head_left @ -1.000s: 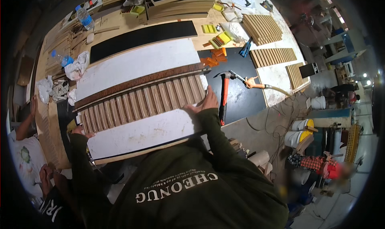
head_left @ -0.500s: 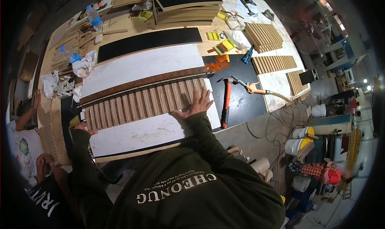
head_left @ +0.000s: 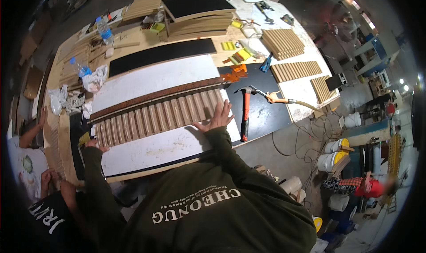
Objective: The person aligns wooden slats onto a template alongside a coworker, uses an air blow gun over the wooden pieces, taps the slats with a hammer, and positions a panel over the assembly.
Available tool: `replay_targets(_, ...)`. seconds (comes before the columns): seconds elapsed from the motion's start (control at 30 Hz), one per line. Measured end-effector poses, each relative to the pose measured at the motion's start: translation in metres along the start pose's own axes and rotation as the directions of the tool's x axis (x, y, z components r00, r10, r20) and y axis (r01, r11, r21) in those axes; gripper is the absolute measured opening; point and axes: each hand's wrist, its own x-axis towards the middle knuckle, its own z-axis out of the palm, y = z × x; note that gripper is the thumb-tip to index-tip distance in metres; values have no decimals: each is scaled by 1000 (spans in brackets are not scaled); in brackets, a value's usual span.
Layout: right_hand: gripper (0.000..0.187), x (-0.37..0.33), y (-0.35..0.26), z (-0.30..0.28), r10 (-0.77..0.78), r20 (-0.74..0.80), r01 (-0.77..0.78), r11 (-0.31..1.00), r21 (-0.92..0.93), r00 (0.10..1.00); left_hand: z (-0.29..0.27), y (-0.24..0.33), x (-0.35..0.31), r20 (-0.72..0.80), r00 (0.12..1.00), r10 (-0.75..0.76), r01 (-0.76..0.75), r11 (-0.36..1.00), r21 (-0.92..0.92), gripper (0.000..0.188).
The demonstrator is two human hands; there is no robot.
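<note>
A slatted wooden panel point(head_left: 155, 119), with narrow ribs side by side, lies across a white board point(head_left: 164, 149). Along its far edge runs a long dark brown strip point(head_left: 155, 98). My right hand point(head_left: 217, 119) rests at the panel's right end, fingers spread and thumb out along the near edge. At the near left corner, my left hand point(head_left: 94, 145) touches the panel's end; its thumb stands apart from the fingers, which are partly hidden. Neither hand grips a tool. A claw hammer point(head_left: 246, 115) with a red and black handle lies to the right of my right hand.
An air gun point(head_left: 276, 98) on a hose lies beyond the hammer. Orange pieces point(head_left: 237, 72), ribbed panels point(head_left: 283, 43), a black curved board point(head_left: 164, 55) and plastic bottles point(head_left: 104, 30) occupy the table's far side. A co-worker's hands point(head_left: 48, 177) are at the left.
The whole view has shifted slightly. Both my hands stay at the two ends of the slatted panel, with little visible movement.
</note>
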Motion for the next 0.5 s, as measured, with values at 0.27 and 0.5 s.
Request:
replay_targets(0.27, 75, 11, 75, -35, -114, 116, 65, 932, 357, 987, 93, 142, -125, -399, 893, 206, -364, 853, -374, 43)
replay_targets(0.5, 79, 43, 96, -51, -69, 264, -40, 922, 384, 962, 70, 254, -180, -223, 897, 382, -441, 736, -514, 20)
